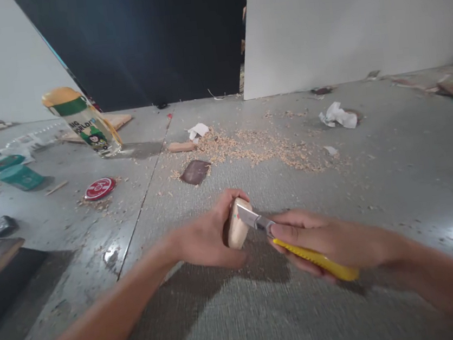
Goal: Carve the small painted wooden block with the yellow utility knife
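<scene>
My left hand (212,237) is wrapped round a pale, rounded piece of wood (239,228), holding it tilted above the grey floor. Small coloured marks show on its upper face. In my right hand (311,236) is a yellow utility knife (318,260) with its blade out. The blade crosses the upper end of the wood, seemingly against its surface. Beyond my hands lie many wood shavings (265,146), a brown flat piece (195,172) like sandpaper or leather, and a short tan stick-like piece (182,146).
A clear bottle (91,128) with an orange lid leans at the left, near a teal cup (20,177) and a red round lid (100,188). Crumpled tissue (338,115) lies at the right. A dark-sided board (1,272) sits at the left edge. White and dark panels stand behind.
</scene>
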Available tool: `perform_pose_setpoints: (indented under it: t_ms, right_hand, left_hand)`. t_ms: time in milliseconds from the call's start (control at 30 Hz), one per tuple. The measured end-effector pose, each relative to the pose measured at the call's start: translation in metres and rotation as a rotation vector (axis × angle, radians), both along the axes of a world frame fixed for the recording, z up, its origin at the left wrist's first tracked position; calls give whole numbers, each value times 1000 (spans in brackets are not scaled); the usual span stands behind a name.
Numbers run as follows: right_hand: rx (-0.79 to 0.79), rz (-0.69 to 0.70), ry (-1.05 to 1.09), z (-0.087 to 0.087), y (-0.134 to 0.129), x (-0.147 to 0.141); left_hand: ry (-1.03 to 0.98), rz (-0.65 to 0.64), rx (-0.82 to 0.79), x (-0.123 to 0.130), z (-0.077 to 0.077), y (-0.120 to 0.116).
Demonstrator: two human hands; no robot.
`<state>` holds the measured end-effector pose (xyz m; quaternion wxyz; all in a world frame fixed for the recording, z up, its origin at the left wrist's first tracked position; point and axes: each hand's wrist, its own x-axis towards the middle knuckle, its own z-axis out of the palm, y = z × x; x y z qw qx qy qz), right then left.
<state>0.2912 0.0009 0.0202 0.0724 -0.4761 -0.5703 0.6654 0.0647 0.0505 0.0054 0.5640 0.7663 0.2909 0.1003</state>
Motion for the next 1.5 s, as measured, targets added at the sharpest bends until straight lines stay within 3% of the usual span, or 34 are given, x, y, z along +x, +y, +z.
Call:
perform_pose_setpoints:
  t_ms: [200,467,600,700,900,1000,1400,1500]
  right_hand:
    - [61,84,-112,4,-2,3]
    - [227,123,-144,11,-6,2]
    - [385,-37,-197,9,4,20]
    - [393,-162,-216,10,10,33]
    - [440,87,-255,19,-8,13]
    - [477,140,-304,17,-16,4]
    - [495,119,-301,14,-17,8]
    - [542,13,-287,14,-7,20]
  left_hand:
    - [-26,117,189,7,-8,-8]
    - [-12,97,297,6,-11,-7]
    - [33,94,320,2,-2,-10]
    - [91,115,345,-2,3,-13]
    - [124,168,403,0,0,-15]
    - [117,150,410,3,-1,-14]
    - [105,107,425,2,4,-15]
    - [112,75,425,-1,6,-16]
